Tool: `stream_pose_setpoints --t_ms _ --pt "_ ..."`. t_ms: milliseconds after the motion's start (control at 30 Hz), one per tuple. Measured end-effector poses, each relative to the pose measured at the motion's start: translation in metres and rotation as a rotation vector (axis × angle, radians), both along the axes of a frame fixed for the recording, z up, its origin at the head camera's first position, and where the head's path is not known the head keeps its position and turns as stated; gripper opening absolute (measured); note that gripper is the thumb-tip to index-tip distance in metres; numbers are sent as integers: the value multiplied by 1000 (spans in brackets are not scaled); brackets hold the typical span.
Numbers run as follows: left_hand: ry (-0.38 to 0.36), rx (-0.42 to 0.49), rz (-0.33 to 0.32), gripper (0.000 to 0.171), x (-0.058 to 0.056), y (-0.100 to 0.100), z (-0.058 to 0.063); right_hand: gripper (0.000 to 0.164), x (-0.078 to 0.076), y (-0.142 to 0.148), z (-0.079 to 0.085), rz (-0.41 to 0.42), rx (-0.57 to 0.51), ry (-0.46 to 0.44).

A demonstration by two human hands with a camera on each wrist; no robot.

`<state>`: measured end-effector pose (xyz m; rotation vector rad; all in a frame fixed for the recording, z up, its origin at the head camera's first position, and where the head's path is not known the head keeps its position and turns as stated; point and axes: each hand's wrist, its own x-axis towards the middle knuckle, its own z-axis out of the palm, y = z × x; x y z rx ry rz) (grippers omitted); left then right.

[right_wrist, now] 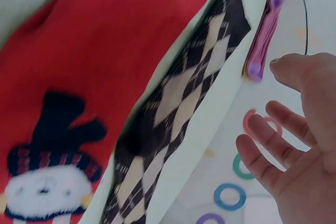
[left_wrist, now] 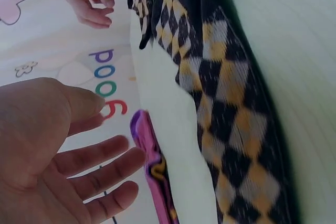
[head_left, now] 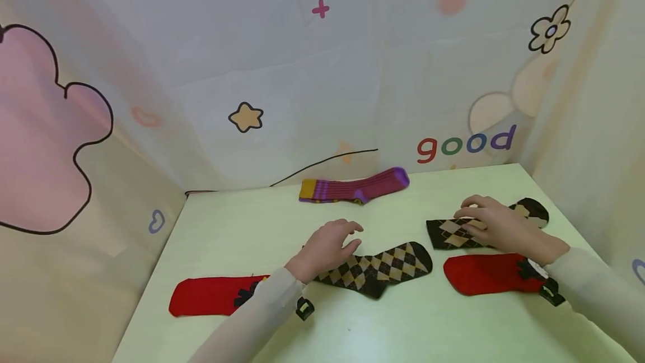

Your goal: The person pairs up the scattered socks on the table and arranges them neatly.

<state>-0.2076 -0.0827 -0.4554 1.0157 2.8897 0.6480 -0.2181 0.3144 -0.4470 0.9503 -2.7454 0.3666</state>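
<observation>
My left hand point(head_left: 325, 245) hovers over the cuff end of a black, tan and grey argyle sock point(head_left: 398, 262), its fingers loosely bent with nothing between them. In the left wrist view this sock point(left_wrist: 231, 108) lies flat beyond the palm. Over on the right, my right hand point(head_left: 496, 226) is above a second argyle sock point(head_left: 445, 234), covering its middle part in the head view. The right wrist view shows its fingers point(right_wrist: 281, 145) spread and holding nothing. Nearer the right forearm lies a red sock point(head_left: 484, 273) with a white animal face point(right_wrist: 44, 192) on it.
Another red sock point(head_left: 206, 296) lies on the left of the pale green table point(head_left: 403, 329), partly hidden by the left sleeve point(head_left: 262, 318). A purple and maroon sock point(head_left: 373, 186) with a yellow cuff lies at the back edge. A printed curtain point(head_left: 302, 71) stands behind.
</observation>
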Motion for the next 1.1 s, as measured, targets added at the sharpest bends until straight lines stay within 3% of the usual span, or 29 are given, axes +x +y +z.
stream_pose_setpoints --t_ms 367,700,967,1100 --pt "87 25 -34 34 -6 50 6 35 -10 35 4 -23 24 115" --pt "61 -10 -56 38 -13 95 2 38 -16 58 7 -135 54 -61" --pt "-2 -80 -17 43 -18 127 1 42 -28 77 3 -150 88 -113" --pt "0 -121 -11 45 -19 137 1 42 -32 87 1 -169 96 -147"
